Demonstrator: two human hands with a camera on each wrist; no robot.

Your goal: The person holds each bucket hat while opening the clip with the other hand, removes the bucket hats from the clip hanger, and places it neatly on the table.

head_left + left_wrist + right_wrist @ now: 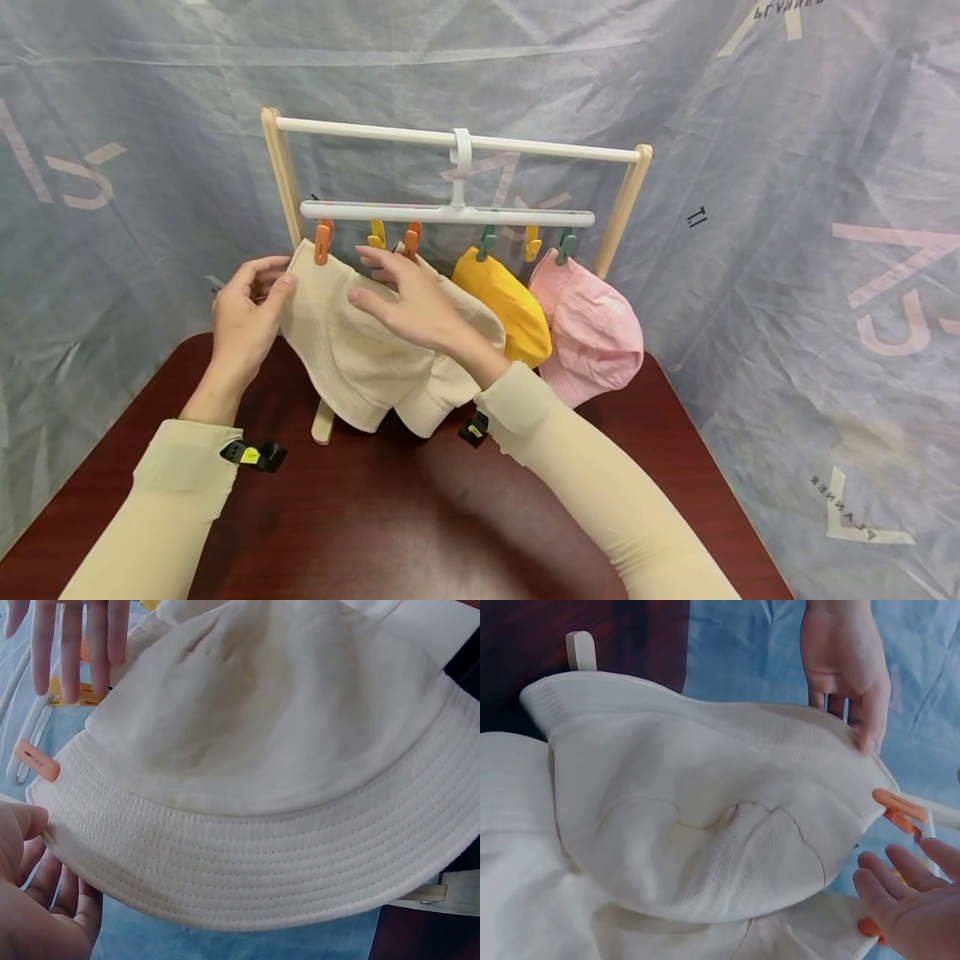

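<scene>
A cream bucket hat (pixel 341 333) hangs by its brim from an orange clip (pixel 323 242) at the left end of a white clip hanger (pixel 450 213). My left hand (pixel 251 312) pinches the brim edge between thumb and fingers, just beside that clip. In front of the hats my right hand (pixel 412 304) is held with its fingers extended and nothing in them. The left wrist view shows the stitched brim (pixel 247 847) and the orange clip (pixel 37 760) close to my left fingers. A second cream hat (pixel 450 383) hangs behind the first, partly covered, near another orange clip (pixel 412 240).
A yellow hat (pixel 510 308) and a pink hat (pixel 592 333) hang from green clips farther right. Yellow clips (pixel 532 243) sit between. The hanger hooks onto a white rail with wooden posts (pixel 626 208), standing on a dark red table (pixel 360 517). Grey printed cloth (pixel 750 250) hangs behind.
</scene>
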